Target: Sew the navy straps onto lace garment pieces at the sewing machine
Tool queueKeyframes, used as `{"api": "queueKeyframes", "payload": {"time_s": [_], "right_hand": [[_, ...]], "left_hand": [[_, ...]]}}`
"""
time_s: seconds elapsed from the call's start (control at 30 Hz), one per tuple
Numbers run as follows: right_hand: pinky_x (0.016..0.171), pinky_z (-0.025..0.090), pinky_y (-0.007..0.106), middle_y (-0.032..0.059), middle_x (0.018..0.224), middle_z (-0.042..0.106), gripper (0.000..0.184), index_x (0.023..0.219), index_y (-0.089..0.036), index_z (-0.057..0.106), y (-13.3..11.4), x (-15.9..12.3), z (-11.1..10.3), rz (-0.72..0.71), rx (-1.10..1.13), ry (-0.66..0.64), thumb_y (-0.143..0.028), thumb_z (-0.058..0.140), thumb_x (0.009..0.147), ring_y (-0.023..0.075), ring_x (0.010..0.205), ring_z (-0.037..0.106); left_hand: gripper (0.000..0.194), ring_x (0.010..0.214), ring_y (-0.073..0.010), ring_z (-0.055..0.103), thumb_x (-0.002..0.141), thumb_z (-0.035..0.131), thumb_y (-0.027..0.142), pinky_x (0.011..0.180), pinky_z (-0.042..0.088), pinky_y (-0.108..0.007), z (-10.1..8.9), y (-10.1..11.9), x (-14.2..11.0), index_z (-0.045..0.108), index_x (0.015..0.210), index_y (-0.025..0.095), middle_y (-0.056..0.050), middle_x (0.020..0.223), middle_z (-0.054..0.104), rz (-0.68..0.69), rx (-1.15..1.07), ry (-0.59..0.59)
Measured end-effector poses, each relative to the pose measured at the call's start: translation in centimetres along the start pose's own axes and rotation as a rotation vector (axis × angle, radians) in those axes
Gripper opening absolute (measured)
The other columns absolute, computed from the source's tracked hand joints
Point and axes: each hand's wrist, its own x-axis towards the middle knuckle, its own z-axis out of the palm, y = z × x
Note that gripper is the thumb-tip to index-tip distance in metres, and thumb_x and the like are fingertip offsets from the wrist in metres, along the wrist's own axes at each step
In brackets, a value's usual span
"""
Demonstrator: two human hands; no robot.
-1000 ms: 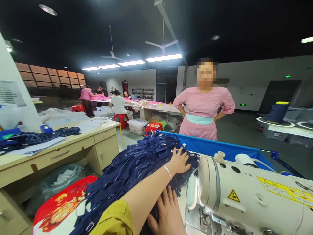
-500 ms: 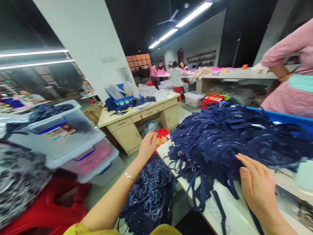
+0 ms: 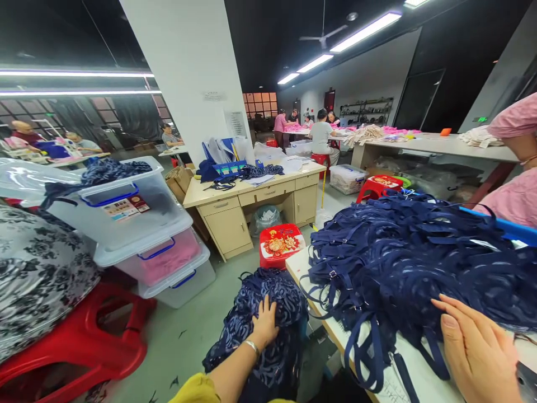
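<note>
My left hand [image 3: 265, 321] is spread on a heap of navy patterned lace pieces [image 3: 277, 355] that stands low beside the table. Its fingers are apart and rest on top of the fabric. On the white table [image 3: 297, 263] lies a big pile of navy bras [image 3: 377, 246], with straps and small metal rings hanging over the near edge. My right hand [image 3: 478, 341] is at the near side of this pile, fingers stretched out, the tips touching or very near the navy fabric. Nothing shows in its grasp.
A red stool [image 3: 282, 246] with a flower print stands behind the lace heap. Clear plastic boxes [image 3: 138, 224] are stacked at left, near a red plastic chair [image 3: 84, 347]. A cream desk [image 3: 226, 226] stands ahead. A person in pink [image 3: 512, 184] is at far right.
My left hand has come down from near the table corner onto the lace heap, its fingers now spread. My right hand stays by the navy pile. The view has shifted left.
</note>
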Motion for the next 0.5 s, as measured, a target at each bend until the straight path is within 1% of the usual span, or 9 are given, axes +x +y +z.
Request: {"api": "queueKeyframes", "payload": {"time_s": [0.03, 0.07, 0.13, 0.2, 0.23, 0.27, 0.33, 0.43, 0.5], "right_hand": [[0.09, 0.042, 0.047, 0.0128, 0.106, 0.063, 0.039, 0.1, -0.014, 0.063, 0.0, 0.0, 0.0, -0.001, 0.009, 0.006, -0.037, 0.032, 0.094, 0.0276, 0.098, 0.058], [0.091, 0.041, 0.047, 0.0126, 0.106, 0.063, 0.038, 0.1, -0.014, 0.063, 0.0, 0.0, 0.0, -0.001, 0.018, 0.011, -0.036, 0.032, 0.094, 0.0274, 0.098, 0.058], [0.092, 0.04, 0.047, 0.0125, 0.107, 0.062, 0.037, 0.101, -0.014, 0.062, 0.0, -0.1, 0.0, 0.019, 0.038, 0.012, -0.036, 0.033, 0.094, 0.0274, 0.1, 0.057], [0.094, 0.039, 0.048, 0.0126, 0.108, 0.062, 0.038, 0.102, -0.015, 0.062, 0.0, -0.1, 0.0, 0.041, 0.05, 0.013, -0.037, 0.033, 0.094, 0.0279, 0.101, 0.056], [0.094, 0.039, 0.048, 0.0125, 0.109, 0.061, 0.037, 0.102, -0.015, 0.062, 0.0, -0.1, 0.0, 0.047, 0.052, 0.012, -0.037, 0.033, 0.093, 0.0281, 0.101, 0.056], [0.094, 0.038, 0.048, 0.0123, 0.109, 0.061, 0.037, 0.102, -0.015, 0.062, 0.0, 0.0, 0.0, 0.05, 0.05, 0.01, -0.037, 0.033, 0.093, 0.0282, 0.102, 0.056], [0.093, 0.038, 0.048, 0.0121, 0.109, 0.062, 0.038, 0.101, -0.016, 0.062, -0.1, 0.0, -0.1, 0.048, 0.041, 0.008, -0.039, 0.033, 0.094, 0.0285, 0.102, 0.056], [0.091, 0.039, 0.048, 0.0117, 0.107, 0.062, 0.04, 0.1, -0.016, 0.062, 0.0, -0.2, -0.1, 0.048, 0.032, 0.009, -0.041, 0.032, 0.094, 0.0285, 0.101, 0.056], [0.091, 0.039, 0.048, 0.0109, 0.108, 0.062, 0.041, 0.101, -0.017, 0.062, 0.1, -0.3, 0.1, 0.054, 0.029, 0.002, -0.042, 0.031, 0.094, 0.0283, 0.101, 0.056]], "left_hand": [[0.071, 0.139, -0.0373, 0.015, 0.065, 0.06, 0.008, 0.098, 0.031, -0.064, -0.2, 0.0, 0.2, 0.043, 0.133, 0.019, -0.015, 0.155, 0.011, -0.005, -0.016, 0.016], [0.064, 0.139, -0.0341, 0.018, 0.068, 0.055, 0.005, 0.1, 0.033, -0.059, -0.5, -0.2, 0.2, 0.046, 0.13, 0.018, -0.015, 0.153, 0.017, 0.0, -0.038, 0.038], [0.057, 0.137, -0.0245, 0.027, 0.071, 0.044, -0.001, 0.106, 0.032, -0.045, -1.7, -0.8, -0.1, 0.05, 0.125, 0.016, -0.015, 0.148, 0.032, 0.024, -0.098, 0.1], [0.057, 0.133, -0.0172, 0.036, 0.073, 0.035, -0.005, 0.109, 0.029, -0.034, -3.5, -1.7, -0.8, 0.051, 0.123, 0.015, -0.013, 0.141, 0.044, 0.037, -0.166, 0.183], [0.056, 0.131, -0.016, 0.039, 0.073, 0.033, -0.006, 0.109, 0.029, -0.032, -4.8, -2.2, -1.1, 0.051, 0.122, 0.015, -0.012, 0.138, 0.047, 0.033, -0.201, 0.227], [0.055, 0.128, -0.0163, 0.043, 0.074, 0.032, -0.006, 0.108, 0.03, -0.032, -6.4, -2.7, -1.5, 0.052, 0.12, 0.016, -0.012, 0.135, 0.051, 0.023, -0.236, 0.273], [0.048, 0.122, -0.0197, 0.049, 0.076, 0.034, -0.003, 0.104, 0.035, -0.035, -10.2, -3.8, -2.2, 0.054, 0.116, 0.016, -0.012, 0.126, 0.058, -0.013, -0.306, 0.362], [0.034, 0.106, -0.0279, 0.06, 0.079, 0.041, 0.006, 0.089, 0.045, -0.039, -17.7, -5.5, -3.5, 0.057, 0.107, 0.016, -0.014, 0.101, 0.068, -0.099, -0.409, 0.476], [0.026, 0.097, -0.0301, 0.063, 0.081, 0.044, 0.011, 0.081, 0.048, -0.039, -23.0, -6.1, -4.9, 0.058, 0.103, 0.014, -0.014, 0.092, 0.069, -0.142, -0.483, 0.536]]}}
